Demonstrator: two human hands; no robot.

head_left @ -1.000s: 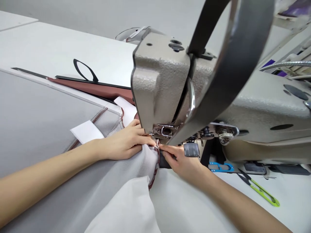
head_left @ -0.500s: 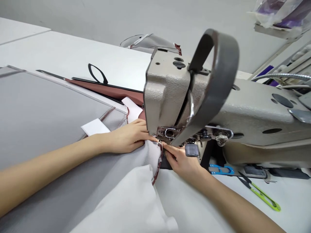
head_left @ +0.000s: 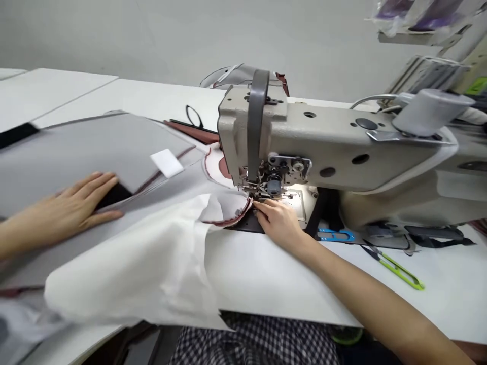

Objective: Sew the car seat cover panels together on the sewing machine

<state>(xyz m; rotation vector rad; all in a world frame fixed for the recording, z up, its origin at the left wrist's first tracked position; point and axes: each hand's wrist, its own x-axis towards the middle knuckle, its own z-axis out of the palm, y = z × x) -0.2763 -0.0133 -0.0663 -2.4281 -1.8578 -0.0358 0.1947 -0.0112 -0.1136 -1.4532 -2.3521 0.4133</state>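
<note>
Grey fabric panel with dark red piped edge (head_left: 224, 210) sits under the needle of my beige industrial sewing machine (head_left: 304, 147), right hand (head_left: 276, 220) fingertips pressing its hem, left hand (head_left: 72, 205) spread flat, so I judge it mid-seam, needing steady feeding.

Left hand (head_left: 72, 205) lies flat, fingers spread, on the grey fabric panel (head_left: 87, 152), well apart from the sewing machine (head_left: 312, 142). Right hand (head_left: 279, 223) rests at the machine's needle area, fingertips on the red-piped fabric edge (head_left: 234, 215) just beside the presser foot (head_left: 262, 190). White lining cloth (head_left: 152, 263) drapes over the front of the tabletop (head_left: 274, 279). A white label (head_left: 166, 162) sits on the grey panel. Blue clip tool (head_left: 337, 234) and green-handled thread snips (head_left: 399, 266) lie on the tabletop right of the hand, near the machine base. Checked cloth (head_left: 258, 344) shows below the tabletop edge.
</note>
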